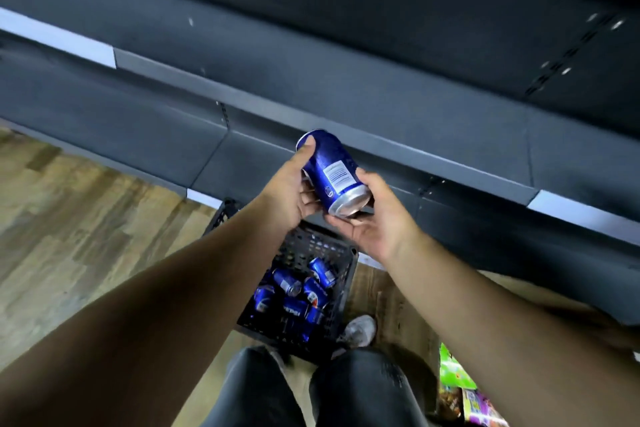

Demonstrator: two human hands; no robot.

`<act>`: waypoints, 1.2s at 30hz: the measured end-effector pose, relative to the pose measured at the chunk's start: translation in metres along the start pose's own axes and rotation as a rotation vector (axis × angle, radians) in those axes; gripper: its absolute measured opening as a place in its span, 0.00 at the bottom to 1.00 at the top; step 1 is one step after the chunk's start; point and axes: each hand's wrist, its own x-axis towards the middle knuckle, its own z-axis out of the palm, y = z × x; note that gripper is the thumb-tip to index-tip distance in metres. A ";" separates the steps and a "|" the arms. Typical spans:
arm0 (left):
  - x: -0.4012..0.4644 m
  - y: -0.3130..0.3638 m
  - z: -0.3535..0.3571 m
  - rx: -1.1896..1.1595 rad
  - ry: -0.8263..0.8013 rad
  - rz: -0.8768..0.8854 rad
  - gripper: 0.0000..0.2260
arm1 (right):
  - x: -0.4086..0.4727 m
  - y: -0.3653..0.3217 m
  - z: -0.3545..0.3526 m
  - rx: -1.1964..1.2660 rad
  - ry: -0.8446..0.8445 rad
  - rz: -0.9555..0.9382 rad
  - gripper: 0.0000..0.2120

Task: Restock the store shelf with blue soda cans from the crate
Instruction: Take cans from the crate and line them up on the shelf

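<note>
- On the blue can [330,168] at frame centre, we see a white panel of printed lines, too small to read.
- Below that panel, near the can's silver end, sits a round red, white and blue emblem; we can read no lettering beside it.
- On the cans in the black crate [341,302] at lower centre, we see the same round emblem on several.
- One crate can [294,310] bears white block lettering, seen upside down and blurred; we read it as "PEPSI".
- The colourful packages [479,402] at lower right carry print that we cannot read.
</note>
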 end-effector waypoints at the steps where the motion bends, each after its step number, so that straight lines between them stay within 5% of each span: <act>1: -0.005 0.007 0.003 0.003 -0.006 0.012 0.19 | -0.007 -0.003 0.001 0.020 -0.021 -0.012 0.07; 6: -0.037 0.048 0.027 0.012 -0.060 0.158 0.16 | -0.040 -0.024 0.011 0.136 -0.089 -0.076 0.10; 12: -0.068 0.088 0.044 0.012 -0.158 0.286 0.46 | -0.078 -0.060 0.026 0.099 -0.259 -0.142 0.12; 16: -0.090 0.110 0.051 0.053 -0.194 0.378 0.36 | -0.093 -0.078 0.036 0.049 -0.314 -0.202 0.11; 20: -0.106 0.132 0.050 0.028 -0.246 0.470 0.31 | -0.104 -0.091 0.053 0.001 -0.382 -0.244 0.20; 31: -0.158 0.188 0.062 0.042 -0.452 0.592 0.18 | -0.137 -0.122 0.095 0.038 -0.463 -0.381 0.12; 36: -0.179 0.204 0.074 0.089 -0.476 0.616 0.13 | -0.150 -0.130 0.101 0.045 -0.466 -0.430 0.15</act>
